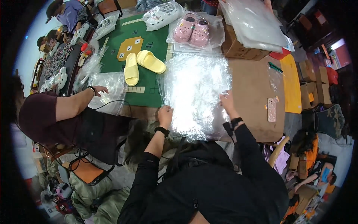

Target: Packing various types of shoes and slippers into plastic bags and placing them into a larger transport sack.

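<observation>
A glossy clear plastic bag (197, 93) lies flat before me on the table, bright with glare; whether others lie beneath it I cannot tell. At its lower left edge my left hand (165, 115) is closed, fingers curled against the plastic. My right hand (227, 102) pinches the bag's right edge between thumb and fingers. Past its far end sit pink clogs (192, 30) wrapped in clear plastic. To the left, a pair of yellow slides (141, 67) rests on a green mat (145, 98).
A cardboard box (242, 50) with clear plastic bags (255, 24) on top stands at the far right. A phone (272, 110) and a green pen-like object (276, 67) lie to the right. At the left, a co-worker's hand (99, 90) is over other plastic bags. Wrapped white clogs (163, 15) are farther back.
</observation>
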`<act>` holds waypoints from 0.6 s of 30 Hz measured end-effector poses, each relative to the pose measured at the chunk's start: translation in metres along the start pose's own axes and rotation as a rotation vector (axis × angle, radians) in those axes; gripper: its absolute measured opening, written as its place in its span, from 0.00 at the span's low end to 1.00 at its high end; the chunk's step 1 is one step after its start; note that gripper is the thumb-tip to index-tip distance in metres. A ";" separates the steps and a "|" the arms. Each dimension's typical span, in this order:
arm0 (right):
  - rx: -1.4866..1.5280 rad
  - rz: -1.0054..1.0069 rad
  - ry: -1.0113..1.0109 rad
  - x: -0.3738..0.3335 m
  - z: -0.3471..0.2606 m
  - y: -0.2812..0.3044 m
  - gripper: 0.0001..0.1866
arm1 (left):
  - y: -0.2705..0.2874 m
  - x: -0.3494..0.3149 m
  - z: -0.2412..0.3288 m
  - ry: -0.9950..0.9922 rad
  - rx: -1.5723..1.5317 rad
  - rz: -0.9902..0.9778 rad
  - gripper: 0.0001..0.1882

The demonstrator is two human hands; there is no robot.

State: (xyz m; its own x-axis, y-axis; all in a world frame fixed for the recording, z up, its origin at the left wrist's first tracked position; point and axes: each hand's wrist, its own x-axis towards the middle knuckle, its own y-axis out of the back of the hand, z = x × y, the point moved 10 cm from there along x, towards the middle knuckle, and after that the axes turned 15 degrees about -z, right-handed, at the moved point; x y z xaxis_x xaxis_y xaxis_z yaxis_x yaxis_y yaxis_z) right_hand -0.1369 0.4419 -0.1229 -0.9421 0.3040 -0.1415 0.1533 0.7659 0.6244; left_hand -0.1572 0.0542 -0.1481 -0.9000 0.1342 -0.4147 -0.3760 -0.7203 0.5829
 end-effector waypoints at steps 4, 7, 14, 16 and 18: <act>0.650 -0.361 -0.163 -0.032 0.031 -0.004 0.15 | 0.012 -0.002 0.000 -0.051 -0.009 0.131 0.12; 0.643 -0.342 -0.298 -0.054 0.057 -0.006 0.17 | 0.008 -0.001 0.015 -0.134 0.085 0.136 0.13; 0.908 -0.222 -0.209 -0.045 0.045 -0.024 0.21 | -0.019 0.008 0.047 -0.195 0.053 -0.005 0.15; 0.518 -0.198 -0.086 -0.030 0.019 -0.014 0.22 | -0.016 0.007 0.053 -0.124 -0.055 0.044 0.15; 0.374 -0.234 -0.131 -0.021 0.018 -0.023 0.23 | -0.018 0.016 0.055 -0.256 0.053 0.057 0.15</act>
State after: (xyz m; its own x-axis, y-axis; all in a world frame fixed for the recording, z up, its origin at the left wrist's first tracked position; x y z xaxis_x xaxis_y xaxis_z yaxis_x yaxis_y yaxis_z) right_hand -0.1150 0.4284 -0.1482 -0.9223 0.1488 -0.3566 0.0606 0.9671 0.2469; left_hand -0.1772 0.1066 -0.1268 -0.9441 0.2670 -0.1933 -0.3277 -0.6962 0.6387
